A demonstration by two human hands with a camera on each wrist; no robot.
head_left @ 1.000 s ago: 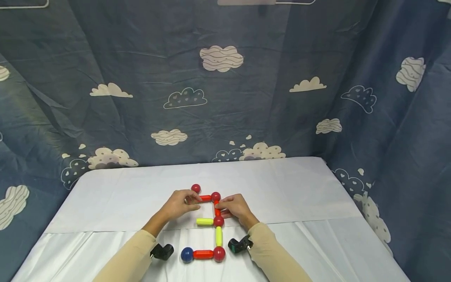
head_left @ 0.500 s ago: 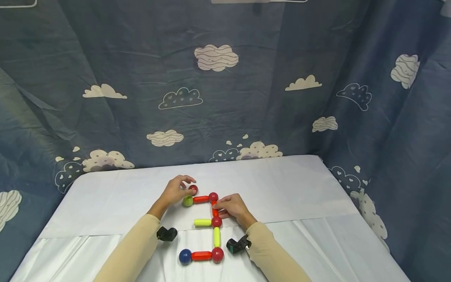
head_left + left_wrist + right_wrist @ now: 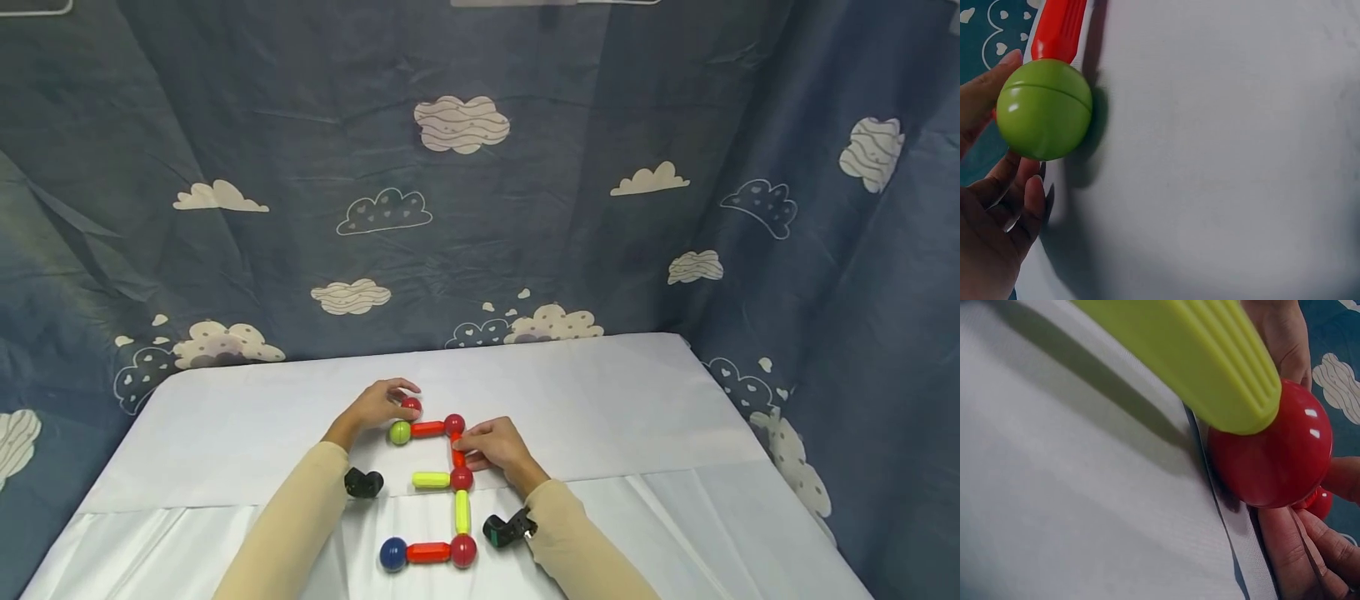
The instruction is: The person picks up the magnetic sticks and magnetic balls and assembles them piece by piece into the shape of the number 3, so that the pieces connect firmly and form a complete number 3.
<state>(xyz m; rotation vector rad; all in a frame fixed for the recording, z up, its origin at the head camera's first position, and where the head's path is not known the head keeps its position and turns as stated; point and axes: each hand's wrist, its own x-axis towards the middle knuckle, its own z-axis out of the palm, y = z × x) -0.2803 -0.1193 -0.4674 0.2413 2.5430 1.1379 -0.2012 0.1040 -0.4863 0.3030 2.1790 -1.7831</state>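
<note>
Balls and rods are joined into an angular figure on the white cloth. At its far left end sits a green ball [image 3: 400,432], with a red rod [image 3: 427,429] leading right to a red corner ball [image 3: 454,424]. Just beyond the green ball, my left hand [image 3: 377,405] holds a separate red ball [image 3: 412,405] between thumb and fingers; the green ball mostly hides it in the left wrist view. My right hand [image 3: 498,448] pinches the upright red rod [image 3: 458,452] between the corner ball and the middle red ball [image 3: 461,478].
From the middle ball a yellow rod [image 3: 431,480] points left, its far end bare. Another yellow rod [image 3: 462,512] runs down to a red ball [image 3: 463,551], then a red rod [image 3: 428,553] and a blue ball [image 3: 393,554]. A cloud-patterned curtain [image 3: 525,208] stands behind the table.
My left hand has left the far red rod and moved up to the loose red ball, uncovering the green ball. My right hand keeps its grip on the upright red rod.
</note>
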